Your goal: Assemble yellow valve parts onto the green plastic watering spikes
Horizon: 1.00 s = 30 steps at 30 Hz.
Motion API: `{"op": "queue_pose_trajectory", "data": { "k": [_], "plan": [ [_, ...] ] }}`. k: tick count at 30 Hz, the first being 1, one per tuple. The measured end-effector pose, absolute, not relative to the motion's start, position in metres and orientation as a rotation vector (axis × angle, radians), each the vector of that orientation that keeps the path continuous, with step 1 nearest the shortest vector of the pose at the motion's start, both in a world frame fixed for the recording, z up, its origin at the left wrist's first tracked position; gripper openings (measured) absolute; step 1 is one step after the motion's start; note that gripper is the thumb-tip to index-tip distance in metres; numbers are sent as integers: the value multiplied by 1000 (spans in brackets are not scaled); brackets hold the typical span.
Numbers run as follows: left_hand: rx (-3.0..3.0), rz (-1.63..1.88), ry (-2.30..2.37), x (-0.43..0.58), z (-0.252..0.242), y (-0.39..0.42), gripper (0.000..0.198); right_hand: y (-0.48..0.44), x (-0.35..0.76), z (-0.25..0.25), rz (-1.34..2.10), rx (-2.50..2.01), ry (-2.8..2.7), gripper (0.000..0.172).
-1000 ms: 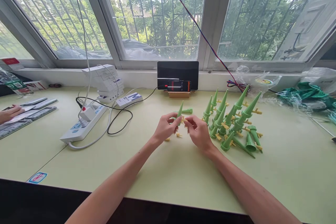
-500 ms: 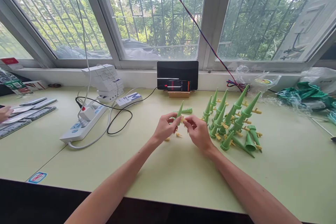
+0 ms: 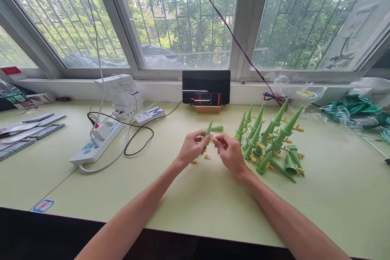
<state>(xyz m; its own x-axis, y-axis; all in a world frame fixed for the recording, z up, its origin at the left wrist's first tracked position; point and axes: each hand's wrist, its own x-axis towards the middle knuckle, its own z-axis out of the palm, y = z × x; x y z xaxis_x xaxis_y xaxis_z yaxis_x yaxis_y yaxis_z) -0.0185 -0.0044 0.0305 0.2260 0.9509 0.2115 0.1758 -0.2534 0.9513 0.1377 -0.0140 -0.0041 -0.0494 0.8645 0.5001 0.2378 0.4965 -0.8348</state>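
My left hand (image 3: 190,147) is closed round a green plant watering spike (image 3: 210,124), its point tilted upward. At the spike's side, the fingertips of my right hand (image 3: 229,152) pinch a small yellow valve (image 3: 212,138); how far it sits in the spike is hidden by my fingers. Below my hands lie a loose yellow valve (image 3: 207,156) and another yellow piece (image 3: 194,161). Just behind them a green spike (image 3: 217,128) rests on its side. To the right stand several green spikes with yellow valves (image 3: 255,130), and a few lie on their sides (image 3: 290,165).
A phone (image 3: 207,99) leans before a black tablet (image 3: 206,81) at the back. On the left are a power strip (image 3: 82,155), cables, a white box (image 3: 150,115) and flat panels (image 3: 45,130). Plastic bags (image 3: 350,107) lie at the back right of the table (image 3: 195,211).
Another person's hand at the left edge has gone out of view. My hands, the spike and the valve have hardly moved.
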Motion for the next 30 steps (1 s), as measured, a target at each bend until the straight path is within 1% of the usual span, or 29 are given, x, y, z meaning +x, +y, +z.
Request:
{"op": "queue_pose_trajectory", "data": {
  "k": [5,15,20,22,26,30],
  "plan": [
    [1633,1110,1065,-19,30,-4,32,-14,138,-4,669,-986,-1598,26],
    [1644,1105,1057,-18,30,-4,33,-14,139,-3,638,-1050,-1640,41],
    [1649,1116,1063,-17,30,-4,30,-14,138,-3,639,-1060,-1636,44],
    [1647,1128,1068,-17,29,-4,28,-14,138,-2,631,-1050,-1635,43],
    [1641,1146,1065,-17,28,-3,26,-16,137,0,637,-1011,-1608,30],
    [1626,1154,1069,-17,29,-3,25,-17,137,-1,642,-1002,-1593,23]
  ]
}}
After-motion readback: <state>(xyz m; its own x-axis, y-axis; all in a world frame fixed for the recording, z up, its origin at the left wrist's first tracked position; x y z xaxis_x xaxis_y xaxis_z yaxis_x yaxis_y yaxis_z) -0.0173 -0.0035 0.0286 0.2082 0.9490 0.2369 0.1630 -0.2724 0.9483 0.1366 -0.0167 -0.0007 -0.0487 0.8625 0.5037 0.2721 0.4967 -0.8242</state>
